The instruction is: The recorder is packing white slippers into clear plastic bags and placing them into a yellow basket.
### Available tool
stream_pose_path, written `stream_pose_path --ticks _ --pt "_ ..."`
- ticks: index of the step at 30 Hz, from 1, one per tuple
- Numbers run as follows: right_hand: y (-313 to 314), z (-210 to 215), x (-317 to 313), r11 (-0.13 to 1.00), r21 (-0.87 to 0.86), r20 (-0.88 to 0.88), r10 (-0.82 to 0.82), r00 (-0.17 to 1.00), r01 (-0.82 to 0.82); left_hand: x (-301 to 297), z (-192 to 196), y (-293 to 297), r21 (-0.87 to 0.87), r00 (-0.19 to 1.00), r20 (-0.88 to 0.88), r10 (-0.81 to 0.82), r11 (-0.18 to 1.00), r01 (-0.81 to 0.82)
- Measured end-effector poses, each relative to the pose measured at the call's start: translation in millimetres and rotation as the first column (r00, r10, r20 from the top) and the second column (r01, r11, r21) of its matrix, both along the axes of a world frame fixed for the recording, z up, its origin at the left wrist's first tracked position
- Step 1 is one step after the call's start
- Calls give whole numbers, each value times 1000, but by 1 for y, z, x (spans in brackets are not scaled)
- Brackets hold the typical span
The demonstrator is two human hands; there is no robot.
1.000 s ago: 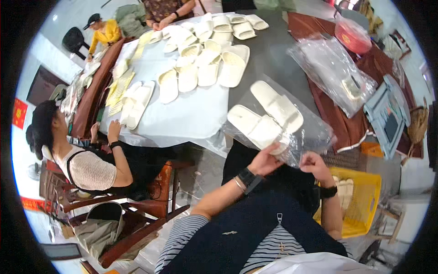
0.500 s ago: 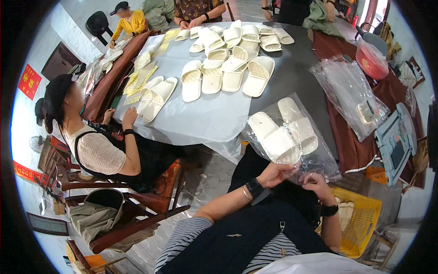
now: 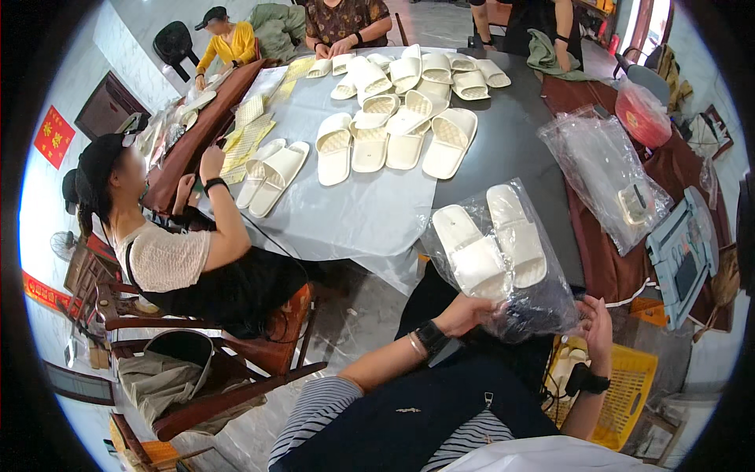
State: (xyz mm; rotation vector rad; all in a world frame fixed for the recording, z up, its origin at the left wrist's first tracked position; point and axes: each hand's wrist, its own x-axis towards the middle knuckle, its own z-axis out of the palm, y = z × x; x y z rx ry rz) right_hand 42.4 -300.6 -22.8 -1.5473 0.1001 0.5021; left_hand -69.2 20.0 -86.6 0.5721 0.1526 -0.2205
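A clear plastic bag (image 3: 550, 313) with a pair of cream slippers inside hangs between my two hands, in front of the table's near edge. The left slipper (image 3: 470, 250) and the right slipper (image 3: 517, 236) lie side by side in it, toes toward me. My left hand (image 3: 465, 316) is closed on the bag's lower left side, by the left slipper's toe. At the bag's lower right corner, my right hand (image 3: 595, 324) pinches the plastic, its fingers partly bent.
Several loose cream slippers (image 3: 370, 149) lie across the table (image 3: 354, 216). To the right are flat clear bags (image 3: 598, 165), a red bag (image 3: 641, 110) and a blue-grey device (image 3: 683, 259). A yellow basket (image 3: 629, 393) stands by my right forearm. A seated co-worker (image 3: 169, 252) is at left.
My right hand has moved right and up, from near my left hand to the bag's right corner. The bag is spread wider and the slippers lie more parallel. The co-worker at left has raised an arm.
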Motion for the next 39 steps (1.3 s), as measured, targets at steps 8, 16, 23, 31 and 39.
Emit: stream_pose_path --ticks 8,16,23,31,39 --pt "51 4 14 782 -31 -25 622 782 -623 -13 11 34 171 988 -70 -135 975 145" --pt "68 8 8 676 176 -118 737 666 -716 -34 27 25 -62 996 57 -64 996 67" --pt "61 -3 10 772 90 18 631 776 -630 -27 23 20 133 997 37 -69 989 63" --pt "63 -41 19 964 -165 652 265 711 -208 -18 -8 10 529 995 84 57 844 -93" --pt "79 -20 -3 942 333 -1 -52 999 50 -8 -12 -5 722 988 146 47 678 -139"
